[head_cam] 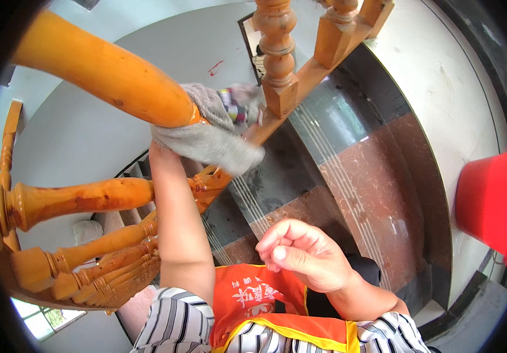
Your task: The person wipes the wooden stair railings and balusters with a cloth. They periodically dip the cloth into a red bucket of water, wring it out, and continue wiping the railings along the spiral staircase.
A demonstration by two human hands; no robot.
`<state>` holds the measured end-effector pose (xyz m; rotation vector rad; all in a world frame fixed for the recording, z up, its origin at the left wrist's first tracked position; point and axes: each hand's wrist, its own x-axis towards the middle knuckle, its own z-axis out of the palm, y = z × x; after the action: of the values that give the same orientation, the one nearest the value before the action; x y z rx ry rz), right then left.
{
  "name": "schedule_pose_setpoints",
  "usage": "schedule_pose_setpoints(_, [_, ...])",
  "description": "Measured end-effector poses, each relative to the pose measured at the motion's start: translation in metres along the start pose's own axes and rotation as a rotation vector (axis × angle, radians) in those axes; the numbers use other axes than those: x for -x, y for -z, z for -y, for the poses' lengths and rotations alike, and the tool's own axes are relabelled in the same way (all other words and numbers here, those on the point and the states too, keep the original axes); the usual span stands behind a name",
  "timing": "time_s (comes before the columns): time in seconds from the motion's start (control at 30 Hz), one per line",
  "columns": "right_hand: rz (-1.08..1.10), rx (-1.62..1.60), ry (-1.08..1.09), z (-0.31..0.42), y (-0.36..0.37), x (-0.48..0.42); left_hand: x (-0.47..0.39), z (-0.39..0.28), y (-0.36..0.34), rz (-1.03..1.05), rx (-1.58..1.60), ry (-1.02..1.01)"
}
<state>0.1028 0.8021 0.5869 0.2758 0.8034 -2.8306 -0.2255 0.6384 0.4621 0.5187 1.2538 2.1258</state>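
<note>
A grey cloth (pixel 209 143) is wrapped around a turned wooden baluster (pixel 138 95) that reaches in from the upper left. At the cloth, my left hand (pixel 161 148) is almost wholly hidden; only the wrist end shows, and the hand appears to grip the cloth against the wood. Beyond the baluster a blurred, multicoloured patch (pixel 235 103) shows beside the grey folds. My right hand (pixel 304 256) hovers before my red apron (pixel 257 291), its fingers loosely curled and nothing visible in them.
Steps of dark and reddish stone (pixel 377 176) curve below me, with pale strips along their edges. A red bucket (pixel 489 200) stands at the right. More balusters (pixel 90 196) line the lower left, and a sloping wooden base rail (pixel 310 81) carries others at the top.
</note>
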Motion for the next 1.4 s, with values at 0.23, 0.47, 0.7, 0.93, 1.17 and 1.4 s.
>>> schedule_pose_setpoints(0.23, [0.126,-0.119,-0.095,-0.009,0.025,-0.005,0.017,0.027,-0.104,-0.437,-0.599,-0.466])
schedule_pose_setpoints(0.47, [0.184,-0.195,-0.208,-0.006,0.019,-0.004,0.017,0.089,-0.118,-0.764,-1.469,-0.524])
schedule_pose_setpoints(0.7, [0.242,-0.181,-0.149,-0.007,0.027,-0.005,0.033,0.087,-0.052,-0.387,-0.529,-0.294])
schedule_pose_setpoints(0.93, [0.318,-0.279,-0.195,-0.011,0.014,0.005,0.052,0.045,-0.092,-0.353,-0.384,-0.162])
schedule_pose_setpoints(1.17, [0.240,-0.299,-0.252,-0.012,0.018,-0.012,0.010,0.089,-0.130,-1.040,-1.324,-0.362])
schedule_pose_setpoints(1.4, [0.236,-0.336,-0.192,-0.004,0.038,-0.020,-0.003,0.057,-0.064,-0.180,-0.220,-0.501])
